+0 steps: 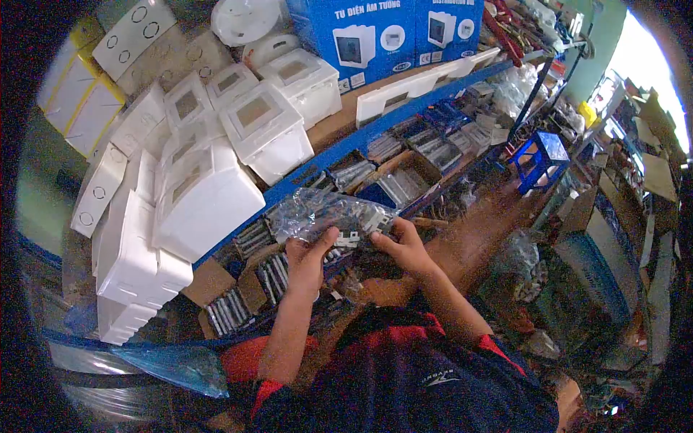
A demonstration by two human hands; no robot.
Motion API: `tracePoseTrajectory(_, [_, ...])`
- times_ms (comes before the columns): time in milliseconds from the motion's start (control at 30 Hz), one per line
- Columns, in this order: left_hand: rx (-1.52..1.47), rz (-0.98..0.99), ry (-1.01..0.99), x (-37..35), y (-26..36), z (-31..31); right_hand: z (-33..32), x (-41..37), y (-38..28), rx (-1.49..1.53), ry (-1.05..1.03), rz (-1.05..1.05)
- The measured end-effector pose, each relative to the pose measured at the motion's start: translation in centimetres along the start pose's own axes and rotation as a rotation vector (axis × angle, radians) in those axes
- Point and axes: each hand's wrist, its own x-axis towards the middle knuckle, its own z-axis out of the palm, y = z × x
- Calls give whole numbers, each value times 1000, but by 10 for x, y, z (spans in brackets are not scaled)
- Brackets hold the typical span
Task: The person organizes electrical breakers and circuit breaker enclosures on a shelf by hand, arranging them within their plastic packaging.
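A clear plastic bag (310, 209) with small pale plastic parts (349, 238) is held up in front of my chest. My left hand (310, 257) is closed on its near left side, thumb on top. At the right end, my right hand (401, 245) pinches the bag beside more pale parts (375, 215). The exact kind of these parts is too small to tell. Both hands are above the lower shelf, and the fingers under the bag are hidden.
White plastic electrical boxes (209, 195) are stacked on the blue-edged shelf (289, 179) at left. Blue cartons (354, 36) stand behind. Below are open boxes of metal-looking parts (229, 312). A blue stool (541, 160) and cardboard boxes (599, 245) are at right.
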Motion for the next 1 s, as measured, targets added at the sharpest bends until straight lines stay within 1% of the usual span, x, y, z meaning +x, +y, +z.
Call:
tracePoseTrajectory(100, [-89,-63,55,2,7,5,-5,2,-5,6,-58,32])
tracePoseTrajectory(133, [-76,-58,48,4,5,3,-6,2,-6,-4,-81,40])
tracePoseTrajectory(200, [-51,-49,38,9,-2,-5,6,-3,-14,30,23,-92])
tracePoseTrajectory(267, [-56,-20,31,9,0,-3,11,-1,-14,80,67,-120])
tracePoseTrajectory(333, [-38,-6,9,10,5,-2,10,6,-5,146,54,-45])
tracePoseTrajectory(400, [2,-10,-30,10,9,-3,12,8,-6,80,35,-117])
tracePoseTrajectory(433, [59,-2,-34,10,9,-4,14,8,-7,48,26,-152])
tracePoseTrajectory(533, [196,51,-47,11,10,-7,17,2,-18,147,-31,-167])
tracePoseTrajectory(600, [242,121,-50,8,13,-5,16,4,-14,109,8,-146])
tracePoseTrajectory(700, [517,222,-88,6,15,-9,17,3,-11,104,55,-84])
tracePoseTrajectory(733, [531,208,-116,6,18,-9,18,3,-10,110,69,-58])
tracePoseTrajectory(800, [558,178,-171,7,22,-11,14,2,-13,-21,53,-51])
tracePoseTrajectory(833, [605,230,-208,9,23,-12,12,2,-16,-86,44,-47])
tracePoseTrajectory(900, [698,338,-282,12,23,-16,10,0,-24,-87,14,-32])
tracePoseTrajectory(1000, [696,236,-200,12,15,-19,5,1,-25,-135,-30,2])
